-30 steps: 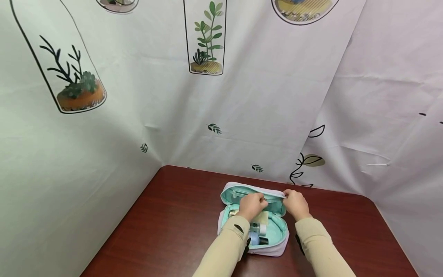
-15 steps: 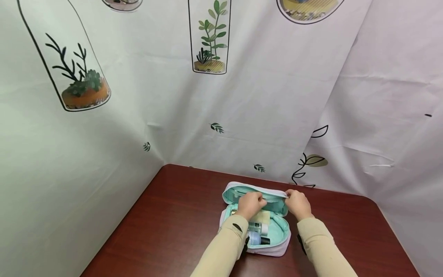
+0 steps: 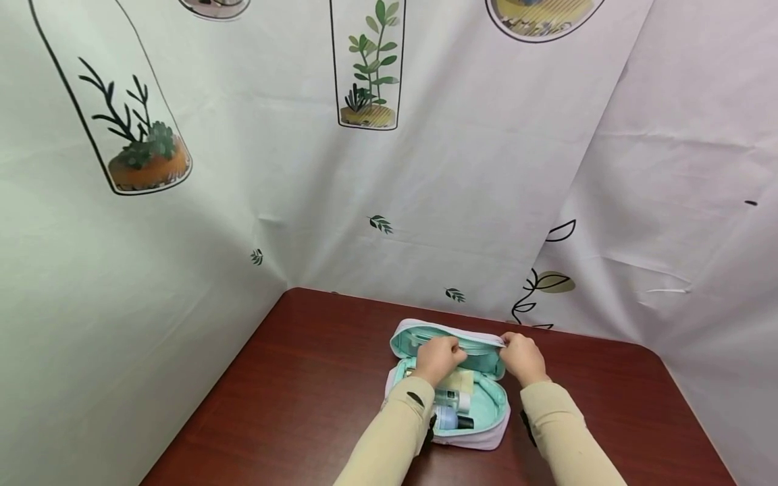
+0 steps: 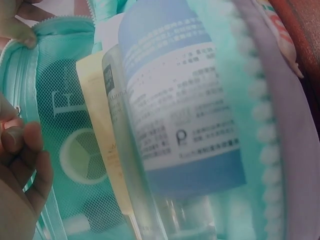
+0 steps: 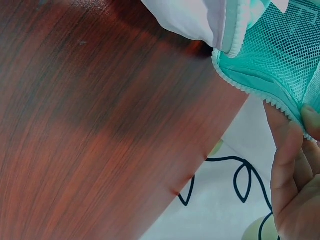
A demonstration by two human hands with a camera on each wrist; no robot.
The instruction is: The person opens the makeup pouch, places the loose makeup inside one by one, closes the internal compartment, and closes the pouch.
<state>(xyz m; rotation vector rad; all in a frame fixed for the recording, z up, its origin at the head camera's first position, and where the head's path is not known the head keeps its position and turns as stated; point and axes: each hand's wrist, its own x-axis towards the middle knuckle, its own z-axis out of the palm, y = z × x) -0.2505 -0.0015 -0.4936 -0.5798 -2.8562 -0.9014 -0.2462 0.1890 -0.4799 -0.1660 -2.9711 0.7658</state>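
A lilac toiletry bag (image 3: 495,440) with mint lining lies unzipped, its lid (image 3: 486,336) raised at the back. My left hand (image 3: 439,361) pinches at the zip of the lid's mesh pocket (image 4: 55,115), fingers curled; a small zip pull (image 4: 18,111) shows by the fingertips. With thumb and fingers, my right hand (image 3: 524,358) grips the lid's right corner, on its toothed edge (image 5: 280,103). Behind the mesh sit a round green compact (image 4: 82,155) and a dark round item (image 4: 60,95). The bag's base holds a blue-labelled bottle (image 4: 175,100), a clear bottle (image 3: 452,399) and a yellow tube (image 4: 102,130).
The bag rests on a dark red wooden table (image 3: 292,391). A pale fabric sheet (image 3: 292,169) printed with plants hangs along the table's back and left edges. Beige sleeves (image 3: 389,432) cover both forearms, the left one crossing over part of the bag.
My left hand has shifted slightly left along the lid's pocket. The right hand keeps its grip on the lid corner, and the head view has turned a little.
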